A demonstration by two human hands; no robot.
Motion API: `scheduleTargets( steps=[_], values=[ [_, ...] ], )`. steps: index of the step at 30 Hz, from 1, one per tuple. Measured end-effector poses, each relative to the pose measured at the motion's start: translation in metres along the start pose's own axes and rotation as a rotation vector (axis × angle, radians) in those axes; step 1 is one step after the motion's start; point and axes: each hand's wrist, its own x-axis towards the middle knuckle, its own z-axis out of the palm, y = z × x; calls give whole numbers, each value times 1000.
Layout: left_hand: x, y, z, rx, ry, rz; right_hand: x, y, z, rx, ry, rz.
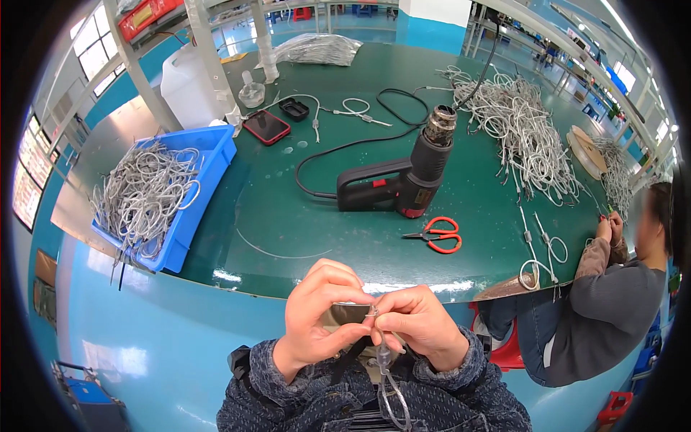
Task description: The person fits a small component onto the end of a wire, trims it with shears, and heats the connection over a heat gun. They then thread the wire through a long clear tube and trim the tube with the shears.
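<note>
Pinching a thin grey cable loop (389, 381) between both sets of fingertips, I hold it close to my chest, just off the near edge of the green desk (324, 237). My left hand (320, 317) is curled around the wire with thumb and forefinger pressed on it, and my right hand (421, 324) meets it from the other side, gripping the small metal fitting (373, 312) at the top of the loop. The rest of the cable hangs down over my dark sleeves.

Doing this well, I judge, means keeping the two pinches close together so the short stretch of wire between them stays stiff, and keeping the fitting turned toward me so I can see it. It is too small here to tell exactly how it sits on the wire.

On the desk, well apart from my hands, lie the black heat gun (403, 180) with its cord, the orange-handled scissors (439, 235), a heap of grey cables (525, 137) to the right, and a blue bin (209, 155) of more cables to the left. A red-cased phone (266, 127) lies farther back. Another person (612, 302) sits at my right, handling a cable of their own.
</note>
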Motion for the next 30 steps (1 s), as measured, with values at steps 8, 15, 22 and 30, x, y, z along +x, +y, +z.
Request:
scheduleTargets(
  steps=[8,15,22,30],
  values=[
    [2,2,-3,-11,2,-34,2,-2,-3,-69,30,35],
    [5,11,3,-14,67,-181,4,2,-2,-249,79,-180],
    [8,13,6,-62,75,-336,2,-7,5,-427,133,-189],
    [8,12,8,-75,24,-365,1,-5,3,-445,144,-220]
  ],
)
